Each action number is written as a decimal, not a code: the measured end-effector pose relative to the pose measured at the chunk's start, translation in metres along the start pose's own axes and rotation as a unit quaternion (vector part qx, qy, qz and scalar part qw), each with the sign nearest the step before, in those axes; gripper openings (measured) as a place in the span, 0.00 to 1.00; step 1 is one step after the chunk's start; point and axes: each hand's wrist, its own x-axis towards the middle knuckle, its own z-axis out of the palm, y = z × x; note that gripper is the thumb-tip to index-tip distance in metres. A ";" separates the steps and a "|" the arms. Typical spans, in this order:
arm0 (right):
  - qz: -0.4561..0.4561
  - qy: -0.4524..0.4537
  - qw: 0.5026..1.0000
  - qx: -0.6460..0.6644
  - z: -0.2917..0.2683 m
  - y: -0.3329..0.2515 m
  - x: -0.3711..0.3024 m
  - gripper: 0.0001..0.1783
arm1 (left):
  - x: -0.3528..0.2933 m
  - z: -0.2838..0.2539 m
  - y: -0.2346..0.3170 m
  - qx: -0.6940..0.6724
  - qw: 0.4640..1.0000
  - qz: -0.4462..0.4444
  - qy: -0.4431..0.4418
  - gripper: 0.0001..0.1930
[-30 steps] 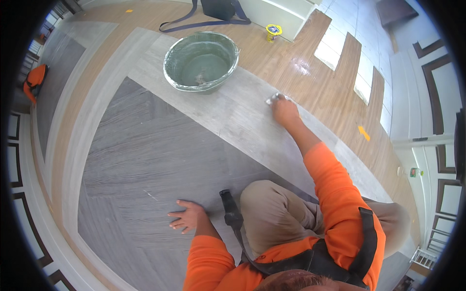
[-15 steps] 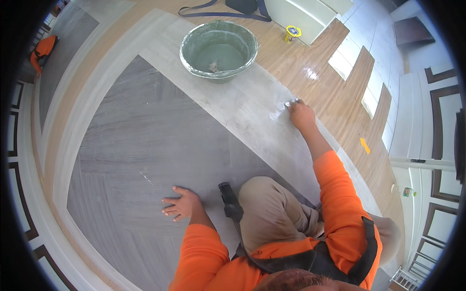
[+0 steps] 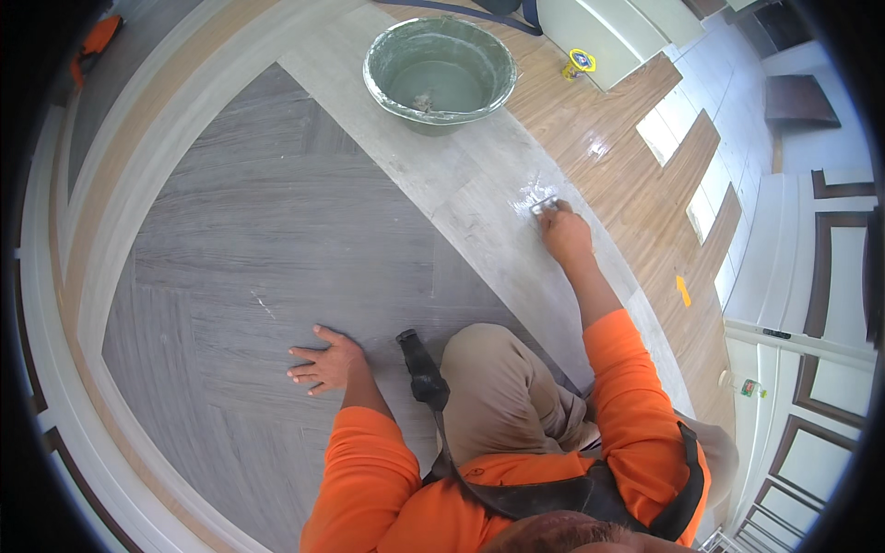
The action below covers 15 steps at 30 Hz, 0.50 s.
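Observation:
My right hand is closed on a small flat scraper, pressed to the pale grey floor strip. A wet, shiny smear lies beside its edge; the fingers partly cover the tool. My left hand rests flat with fingers spread on the dark grey wood-look floor, holding nothing. Beyond my hands stands a round green-grey basin with cloudy water and a small pale lump in it.
Brown planks border the pale strip on the right, with a stepped edge over white tiles. A yellow-and-blue can stands near a white cabinet. An orange arrow marks the planks. Another person's orange sleeve shows far left.
My right hand has shifted slightly left and toward me along the pale strip with the scraper. My left hand stays planted flat. The view has turned a little.

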 end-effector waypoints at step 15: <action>-0.012 -0.001 0.999 0.041 0.003 -0.056 0.028 0.18 | 0.005 0.010 -0.003 0.002 1.000 0.003 0.000 0.49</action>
